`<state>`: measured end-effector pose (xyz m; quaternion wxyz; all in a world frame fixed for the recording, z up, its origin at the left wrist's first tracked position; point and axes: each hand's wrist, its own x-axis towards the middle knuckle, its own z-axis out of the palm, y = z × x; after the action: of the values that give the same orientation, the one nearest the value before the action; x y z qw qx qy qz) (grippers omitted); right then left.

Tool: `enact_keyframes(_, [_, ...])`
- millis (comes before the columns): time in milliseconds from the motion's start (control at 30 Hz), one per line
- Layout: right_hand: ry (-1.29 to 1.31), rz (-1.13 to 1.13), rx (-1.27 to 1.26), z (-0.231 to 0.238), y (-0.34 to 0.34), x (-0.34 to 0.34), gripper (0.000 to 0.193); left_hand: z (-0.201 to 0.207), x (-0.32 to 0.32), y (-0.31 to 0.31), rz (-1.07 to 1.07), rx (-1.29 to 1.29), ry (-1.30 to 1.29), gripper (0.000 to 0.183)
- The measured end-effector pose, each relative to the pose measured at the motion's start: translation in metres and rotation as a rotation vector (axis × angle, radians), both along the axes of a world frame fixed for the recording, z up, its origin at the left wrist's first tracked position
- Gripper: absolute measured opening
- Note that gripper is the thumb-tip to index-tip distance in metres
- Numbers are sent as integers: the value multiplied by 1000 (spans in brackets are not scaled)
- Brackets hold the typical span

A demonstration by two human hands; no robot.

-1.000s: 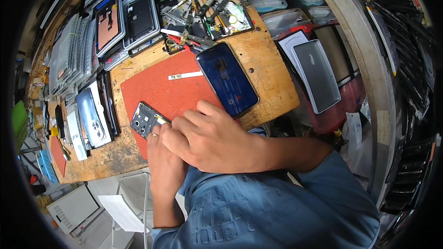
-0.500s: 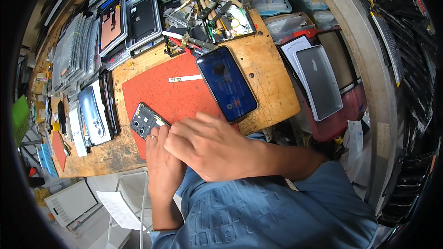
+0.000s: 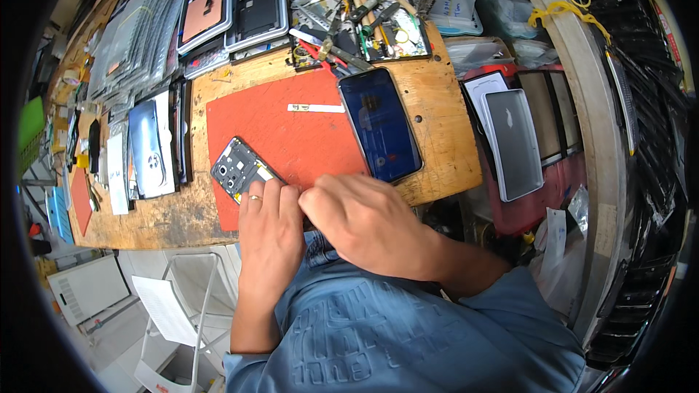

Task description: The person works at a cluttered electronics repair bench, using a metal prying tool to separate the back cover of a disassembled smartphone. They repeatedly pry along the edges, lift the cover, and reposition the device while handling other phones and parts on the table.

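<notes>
A phone with its back cover off [image 3: 245, 168] lies at a slant on the red mat [image 3: 291, 135], its dark inner parts and camera lenses showing. My left hand [image 3: 271, 229], with a ring on one finger, is closed over the phone's near end. Close beside it, my right hand [image 3: 368, 222] is curled with the knuckles up. Whatever its fingertips may pinch is hidden below the hand. To the right, a larger phone [image 3: 380, 124] rests with its dark blue screen up, partly on the mat. A short white strip [image 3: 316, 108] lies left of that phone.
A tray of tools [image 3: 360, 22] stands at the wooden bench's [image 3: 448, 113] back, with red-handled pliers [image 3: 314, 52] at its near corner. Stacked clear sleeves [image 3: 135, 40] and phone boxes [image 3: 151, 149] line the left. A folding chair [image 3: 171, 309] stands below the bench's left end.
My right hand has drawn off the left hand to the right, leaving a small gap. The whole view has shifted a little. The opened phone stays on the mat under my left hand.
</notes>
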<state>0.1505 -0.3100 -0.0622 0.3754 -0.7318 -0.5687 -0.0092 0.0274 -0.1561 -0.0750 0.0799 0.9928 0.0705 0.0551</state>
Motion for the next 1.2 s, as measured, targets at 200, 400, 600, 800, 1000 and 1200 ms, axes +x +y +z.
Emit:
enact_keyframes(200, [70, -12, 189, 5, -1, 2, 32, -7, -4, 2, 30, -195, -153, 16])
enact_keyframes(400, [144, 45, 200, -6, 0, 10, 27, -23, -21, 7, 386, -739, -494, 12])
enact_keyframes(600, [190, 120, 186, -6, 7, 6, 29, -34, -43, 24, 507, -857, -673, 12])
enact_keyframes(800, [184, 125, 117, -6, 9, 6, 29, -19, -54, 31, 364, -557, -599, 11])
enact_keyframes(1000, [85, 128, 63, 1, 10, 6, 29, -15, -57, 27, 337, -573, -594, 10])
enact_keyframes(1200, [-184, 204, -3, 15, 18, 6, 16, -12, -53, 17, 306, -592, -488, 26])
